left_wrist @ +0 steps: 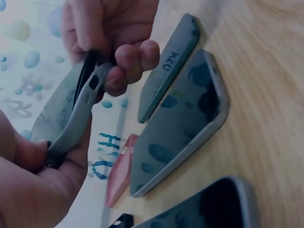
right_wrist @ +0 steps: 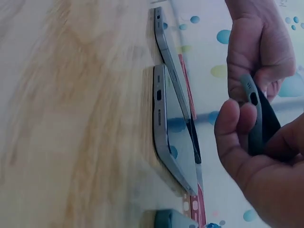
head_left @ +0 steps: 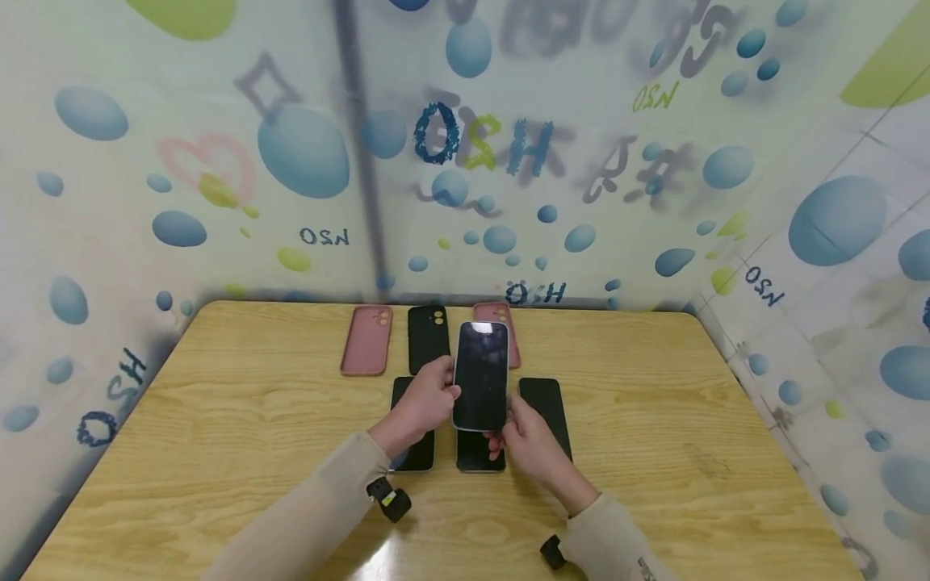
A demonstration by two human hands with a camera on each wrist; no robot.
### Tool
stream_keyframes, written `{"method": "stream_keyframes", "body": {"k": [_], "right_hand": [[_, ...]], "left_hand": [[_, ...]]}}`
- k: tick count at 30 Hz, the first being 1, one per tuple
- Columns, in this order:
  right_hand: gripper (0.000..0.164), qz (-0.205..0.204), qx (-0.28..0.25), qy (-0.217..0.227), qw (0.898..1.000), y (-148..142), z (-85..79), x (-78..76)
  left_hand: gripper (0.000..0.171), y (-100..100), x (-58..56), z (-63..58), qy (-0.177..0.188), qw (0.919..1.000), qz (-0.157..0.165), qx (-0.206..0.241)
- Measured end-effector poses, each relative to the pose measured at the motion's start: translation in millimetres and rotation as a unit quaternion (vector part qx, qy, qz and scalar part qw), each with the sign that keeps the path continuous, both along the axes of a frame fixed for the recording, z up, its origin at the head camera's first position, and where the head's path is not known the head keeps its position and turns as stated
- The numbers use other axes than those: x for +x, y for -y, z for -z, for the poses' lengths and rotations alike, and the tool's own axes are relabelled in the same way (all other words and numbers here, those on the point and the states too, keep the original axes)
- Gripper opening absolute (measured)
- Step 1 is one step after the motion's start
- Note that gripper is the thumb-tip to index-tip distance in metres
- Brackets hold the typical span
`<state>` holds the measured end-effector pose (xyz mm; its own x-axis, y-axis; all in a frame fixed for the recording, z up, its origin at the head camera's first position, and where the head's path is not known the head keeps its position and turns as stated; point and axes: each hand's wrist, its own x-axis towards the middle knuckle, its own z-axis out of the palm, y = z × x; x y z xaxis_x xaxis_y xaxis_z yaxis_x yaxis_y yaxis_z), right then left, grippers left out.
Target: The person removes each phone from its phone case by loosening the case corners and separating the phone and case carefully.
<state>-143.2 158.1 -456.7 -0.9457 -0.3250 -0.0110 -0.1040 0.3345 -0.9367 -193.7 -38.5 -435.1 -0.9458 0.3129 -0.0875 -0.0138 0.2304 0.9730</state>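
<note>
A phone [head_left: 481, 375] is held up above the table, its dark screen facing the head camera. My left hand [head_left: 426, 397] grips its left edge, and my right hand [head_left: 532, 440] grips its lower right corner. Around the phone is a pale grey-green case [left_wrist: 76, 118], whose bottom edge has a port cutout. In the left wrist view a black edge stands partly out of this case; how deeply the phone sits in it I cannot tell. The right wrist view shows the case's end [right_wrist: 255, 111] between both hands, with fingers hiding much of it.
Three phones lie in a row beneath my hands: left [head_left: 414, 458], middle [head_left: 479, 461] and right [head_left: 546, 407]. Behind them are a pink case [head_left: 366, 343], a black case [head_left: 427, 339] and another pink case [head_left: 514, 343], partly hidden. A patterned wall [head_left: 465, 226] borders the wooden table [head_left: 690, 452].
</note>
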Motion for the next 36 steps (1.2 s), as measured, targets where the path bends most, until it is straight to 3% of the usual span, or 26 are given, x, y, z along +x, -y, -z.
{"method": "stream_keyframes", "body": {"k": [9,14,18,25,31,36], "right_hand": [[0.029,-0.074,0.021,-0.03,0.997,-13,-0.4,-3.6],[0.023,-0.094,0.019,-0.057,0.994,-21,-0.5,-9.0],[0.025,-0.081,0.017,-0.074,0.994,-27,-1.1,-15.8],[0.031,-0.038,0.013,-0.066,0.997,-31,-3.7,-25.5],[0.031,0.019,0.006,-0.052,0.998,-28,-8.8,-33.8],[0.026,0.056,-0.003,-0.072,0.996,-25,-10.3,-41.2]], "left_hand": [[0.029,5,-0.8,-6.6,0.005,0.9996,0.011,-0.027],[0.027,7,-0.5,-7.5,-0.001,0.999,0.016,-0.041],[0.024,9,-0.3,-4.9,-0.01,0.9982,0.031,-0.05],[0.025,13,1.9,0.1,-0.033,0.9948,0.067,-0.069],[0.026,15,4.0,0.3,-0.048,0.9914,0.094,-0.076],[0.027,14,6.8,1.2,-0.047,0.9904,0.105,-0.077]]}}
